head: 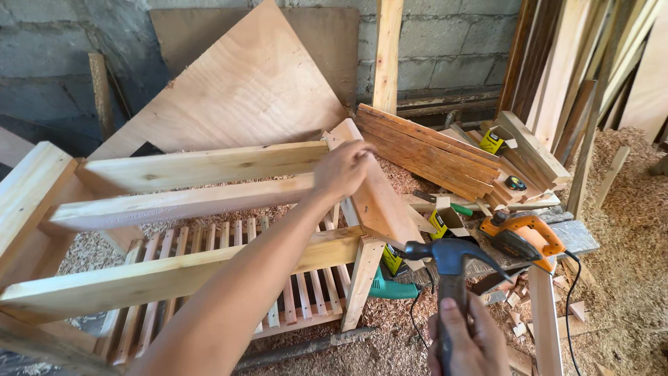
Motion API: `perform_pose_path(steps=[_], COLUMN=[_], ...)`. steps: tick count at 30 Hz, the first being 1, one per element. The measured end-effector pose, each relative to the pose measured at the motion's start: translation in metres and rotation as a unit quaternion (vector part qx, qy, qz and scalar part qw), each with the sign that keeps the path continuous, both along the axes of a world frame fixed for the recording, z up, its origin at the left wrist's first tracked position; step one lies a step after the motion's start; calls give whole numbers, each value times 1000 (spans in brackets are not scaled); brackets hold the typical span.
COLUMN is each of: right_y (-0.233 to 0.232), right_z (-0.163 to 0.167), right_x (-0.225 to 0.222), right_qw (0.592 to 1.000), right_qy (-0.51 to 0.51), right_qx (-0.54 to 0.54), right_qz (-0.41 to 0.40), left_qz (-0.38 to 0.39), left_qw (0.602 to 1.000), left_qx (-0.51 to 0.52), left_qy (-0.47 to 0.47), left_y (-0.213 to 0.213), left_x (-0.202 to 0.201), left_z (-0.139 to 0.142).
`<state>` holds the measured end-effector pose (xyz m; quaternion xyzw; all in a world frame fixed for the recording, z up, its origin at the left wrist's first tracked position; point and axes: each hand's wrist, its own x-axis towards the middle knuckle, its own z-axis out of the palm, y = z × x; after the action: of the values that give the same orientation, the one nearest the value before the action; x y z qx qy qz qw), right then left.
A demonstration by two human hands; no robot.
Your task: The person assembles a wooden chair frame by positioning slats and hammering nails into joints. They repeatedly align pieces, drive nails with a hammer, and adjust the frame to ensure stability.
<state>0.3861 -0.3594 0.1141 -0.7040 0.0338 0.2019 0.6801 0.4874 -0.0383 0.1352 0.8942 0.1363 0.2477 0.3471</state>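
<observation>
I look down on a workshop floor (626,230) thick with pale wood shavings, backed by a grey block wall (445,35). Plywood sheets (243,83) lean against that wall, and long planks (591,63) stand upright in the right corner. Before me lies an unfinished wooden frame (174,209) of light boards on its side, with a row of thin slats (229,278) beneath. My left hand (343,169) reaches out with fingers curled loosely over the end board (379,202) of the frame; I cannot tell whether they pinch anything. My right hand (467,341), low in view, is wrapped firmly round the handle of a dark claw hammer (449,261), its head raised just right of the frame's end. Past the hammer sits an orange power planer (525,237). Small yellow and black cardboard boxes (442,221) lie open among stacked reddish boards (431,150), one further back near a small round yellow tape measure (515,183). A teal power tool (390,289) rests under the frame's end.
</observation>
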Motion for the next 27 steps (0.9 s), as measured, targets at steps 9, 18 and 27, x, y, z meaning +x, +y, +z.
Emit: perform_pose_path(steps=[9,18,27], right_y=[-13,-10,-56], right_z=[-22,-50,-183], right_x=[58,144,243], right_qw=[1000,998,909], right_qy=[5,35,-361], right_qx=[20,17,-38], right_qz=[14,56,206], left_qz=[-214,-198,-189], left_qw=[936,933,942], left_qx=[269,260,261], left_qy=[70,149,96], left_y=[1,-6,-6], left_x=[56,58,56], left_z=[-21,-18,-24])
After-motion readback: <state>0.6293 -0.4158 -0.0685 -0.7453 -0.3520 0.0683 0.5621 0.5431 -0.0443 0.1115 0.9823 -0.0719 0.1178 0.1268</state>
